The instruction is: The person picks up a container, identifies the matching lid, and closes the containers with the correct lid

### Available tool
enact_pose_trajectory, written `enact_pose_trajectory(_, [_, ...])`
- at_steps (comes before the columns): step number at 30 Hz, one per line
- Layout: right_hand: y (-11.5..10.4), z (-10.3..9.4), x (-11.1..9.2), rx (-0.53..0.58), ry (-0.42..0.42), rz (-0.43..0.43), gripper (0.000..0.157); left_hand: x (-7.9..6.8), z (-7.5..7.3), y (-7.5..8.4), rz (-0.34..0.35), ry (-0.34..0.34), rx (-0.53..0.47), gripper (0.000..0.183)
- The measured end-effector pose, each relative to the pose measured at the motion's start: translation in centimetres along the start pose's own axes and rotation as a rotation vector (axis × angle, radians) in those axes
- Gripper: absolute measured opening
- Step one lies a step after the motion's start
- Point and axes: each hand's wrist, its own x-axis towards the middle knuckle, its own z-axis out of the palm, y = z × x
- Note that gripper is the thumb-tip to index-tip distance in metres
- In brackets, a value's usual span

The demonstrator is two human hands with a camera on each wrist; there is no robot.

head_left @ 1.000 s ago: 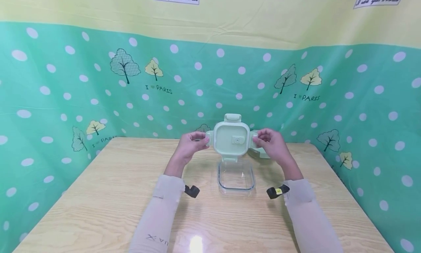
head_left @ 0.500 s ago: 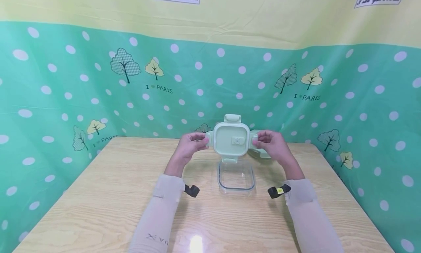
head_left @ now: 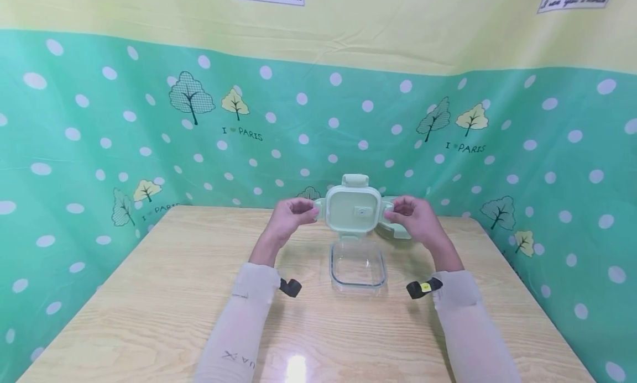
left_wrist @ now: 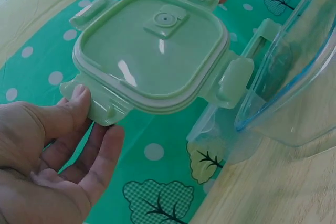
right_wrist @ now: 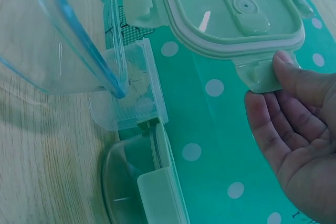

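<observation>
A pale green lid (head_left: 352, 209) with a small round valve and a flap on each side is held up, tilted, above and behind a clear glass food container (head_left: 358, 286). My left hand (head_left: 285, 223) pinches its left flap between thumb and fingers. On the opposite side, the right flap is pinched by my right hand (head_left: 420, 223). In the left wrist view the thumb of my left hand (left_wrist: 58, 166) lies on top of the flap, fingers beneath. The container stands on the table, apart from the lid, its top uncovered.
Behind my right hand, at the table's back, stands another container with a green lid (head_left: 401, 231), partly hidden. A clear plastic box (right_wrist: 134, 85) sits beside it in the right wrist view. A dotted green curtain (head_left: 318, 123) borders the wooden table (head_left: 189, 294).
The lid has tilted a little, so its lower flap looks shorter in the head view. Both hands keep their pinch on the side flaps. The glass container stays in place.
</observation>
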Motion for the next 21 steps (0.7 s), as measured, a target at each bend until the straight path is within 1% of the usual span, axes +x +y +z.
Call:
enact_pose_trajectory(4, [0.0,-0.2,-0.1,-0.013,-0.002,-0.015,0.024,-0.2,-0.1,0.1,0.02,-0.001,0.058,0.016])
enact_pose_trajectory(9, [0.0,-0.5,-0.2,-0.008,-0.01,-0.037,0.02,-0.2,-0.1,0.1,0.029,-0.013,0.097,0.017])
enact_pose_trajectory(13, [0.0,-0.8,-0.4,-0.013,-0.029,-0.089,0.018,-0.1,-0.1,0.1,0.017,-0.01,0.133,0.018])
enact_pose_trajectory(16, [-0.1,-1.0,-0.6,-0.013,-0.052,-0.122,0.016,-0.2,-0.2,0.3,0.006,-0.004,0.15,0.017])
enact_pose_trajectory(21, [-0.2,-1.1,-0.6,0.003,-0.101,-0.147,0.016,-0.3,-0.2,0.5,0.015,-0.003,0.168,0.014])
